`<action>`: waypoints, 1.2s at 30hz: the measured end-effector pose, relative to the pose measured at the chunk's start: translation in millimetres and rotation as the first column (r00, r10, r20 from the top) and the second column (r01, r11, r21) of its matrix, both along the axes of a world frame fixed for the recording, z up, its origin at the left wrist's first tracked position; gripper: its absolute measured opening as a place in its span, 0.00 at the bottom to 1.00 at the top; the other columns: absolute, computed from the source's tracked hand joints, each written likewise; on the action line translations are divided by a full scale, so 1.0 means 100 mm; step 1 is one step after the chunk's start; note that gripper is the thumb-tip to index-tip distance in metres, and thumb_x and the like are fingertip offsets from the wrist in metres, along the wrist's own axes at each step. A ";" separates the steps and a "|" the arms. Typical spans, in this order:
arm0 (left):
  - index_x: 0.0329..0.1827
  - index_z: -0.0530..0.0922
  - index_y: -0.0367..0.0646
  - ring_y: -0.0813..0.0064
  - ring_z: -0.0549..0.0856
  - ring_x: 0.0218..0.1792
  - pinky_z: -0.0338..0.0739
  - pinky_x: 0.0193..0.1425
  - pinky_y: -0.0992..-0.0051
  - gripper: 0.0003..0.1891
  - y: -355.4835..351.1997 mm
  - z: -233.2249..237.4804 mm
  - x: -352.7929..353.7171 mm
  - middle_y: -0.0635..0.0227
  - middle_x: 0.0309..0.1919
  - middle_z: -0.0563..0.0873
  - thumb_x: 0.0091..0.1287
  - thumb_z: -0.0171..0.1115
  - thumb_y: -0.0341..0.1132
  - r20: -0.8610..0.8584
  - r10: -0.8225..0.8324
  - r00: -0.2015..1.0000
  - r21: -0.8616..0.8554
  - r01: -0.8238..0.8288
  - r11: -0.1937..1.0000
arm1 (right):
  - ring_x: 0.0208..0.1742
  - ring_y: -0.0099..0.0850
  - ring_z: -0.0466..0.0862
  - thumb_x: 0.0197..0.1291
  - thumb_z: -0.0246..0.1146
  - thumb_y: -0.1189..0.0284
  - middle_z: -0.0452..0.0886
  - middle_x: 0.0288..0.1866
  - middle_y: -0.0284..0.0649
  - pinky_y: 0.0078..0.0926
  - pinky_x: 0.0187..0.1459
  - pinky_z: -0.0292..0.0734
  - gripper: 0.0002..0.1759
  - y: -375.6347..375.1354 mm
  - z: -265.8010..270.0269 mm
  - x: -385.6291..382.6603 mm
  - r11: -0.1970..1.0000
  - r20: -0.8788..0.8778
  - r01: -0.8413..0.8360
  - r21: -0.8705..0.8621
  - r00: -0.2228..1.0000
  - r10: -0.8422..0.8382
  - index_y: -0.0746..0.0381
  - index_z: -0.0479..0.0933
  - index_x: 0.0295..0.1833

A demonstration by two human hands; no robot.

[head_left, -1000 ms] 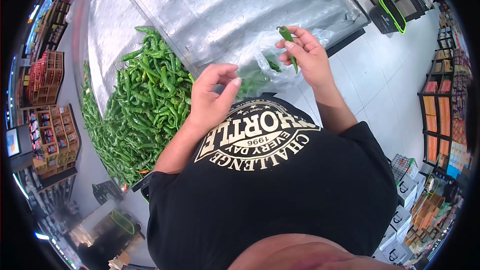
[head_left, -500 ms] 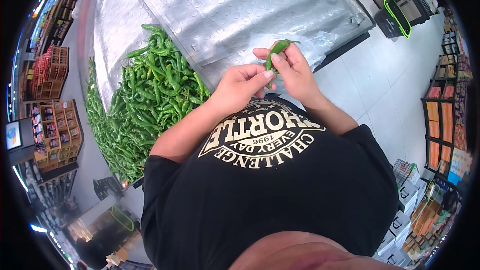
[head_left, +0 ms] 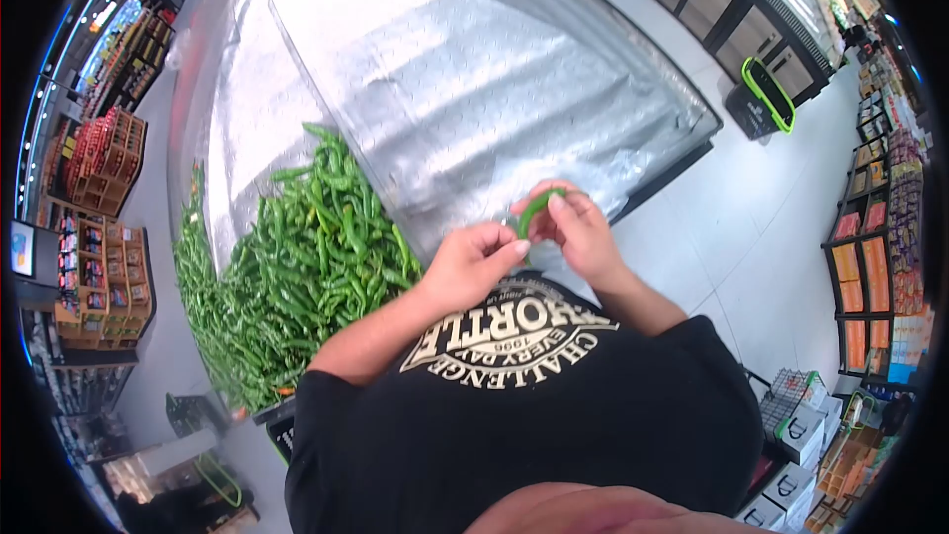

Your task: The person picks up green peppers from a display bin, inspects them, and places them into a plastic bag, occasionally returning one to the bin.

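A curved green chili pepper (head_left: 531,215) is pinched between my two hands, in front of my chest. My right hand (head_left: 581,232) grips its upper part between thumb and fingers. At the pepper's lower end, my left hand (head_left: 476,259) closes with thumb against fingers. Which end carries the stem is hidden by the fingers. To the left of my hands lies a large heap of green chili peppers (head_left: 341,237) on the display stand. Behind the hands spreads the stand's silvery, dimpled lining (head_left: 465,69), with crumpled clear plastic (head_left: 539,173) near its front edge.
A clear upright panel edge (head_left: 316,89) separates the heap from the silvery surface. On the floor at upper right stands a black basket with a green rim (head_left: 766,99), near dark cabinets (head_left: 727,15). Stocked shelves (head_left: 865,267) line the right; wooden display racks (head_left: 109,282) stand left.
The camera view has shifted, so my hands and the stand appear lower. The pepper has turned in my fingers; its stem, visible before, no longer shows. Both hands still hold it.
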State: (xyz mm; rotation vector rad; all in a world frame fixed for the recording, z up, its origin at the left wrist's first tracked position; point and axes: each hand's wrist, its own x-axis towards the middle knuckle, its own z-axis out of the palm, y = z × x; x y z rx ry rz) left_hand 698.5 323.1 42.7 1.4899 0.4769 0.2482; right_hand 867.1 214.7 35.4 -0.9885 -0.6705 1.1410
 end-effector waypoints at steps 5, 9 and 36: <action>0.41 0.83 0.35 0.84 0.80 0.30 0.76 0.35 0.78 0.11 0.09 0.09 0.00 0.68 0.29 0.86 0.71 0.63 0.36 0.025 0.137 0.990 0.244 -0.139 0.960 | 0.41 0.27 0.83 0.77 0.46 0.67 0.84 0.52 0.48 0.27 0.46 0.80 0.13 -0.03 0.02 0.01 0.998 -0.017 0.028 0.057 0.999 -0.027 0.63 0.71 0.55; 0.45 0.84 0.37 0.68 0.87 0.33 0.79 0.39 0.71 0.10 0.09 0.22 0.00 0.56 0.33 0.88 0.68 0.64 0.34 0.004 0.092 0.996 0.529 -0.080 0.845 | 0.42 0.26 0.82 0.76 0.47 0.72 0.84 0.50 0.46 0.26 0.47 0.79 0.11 -0.06 0.07 0.00 0.999 0.254 -0.042 0.021 0.966 0.035 0.66 0.71 0.54; 0.33 0.82 0.44 0.57 0.85 0.29 0.80 0.34 0.59 0.05 0.21 0.32 -0.13 0.63 0.24 0.84 0.58 0.63 0.35 -0.153 -0.113 0.982 0.946 0.179 0.270 | 0.27 0.41 0.85 0.63 0.65 0.58 0.84 0.26 0.42 0.35 0.30 0.77 0.16 -0.07 0.39 -0.16 0.991 0.865 -0.033 -0.133 0.484 0.132 0.60 0.80 0.44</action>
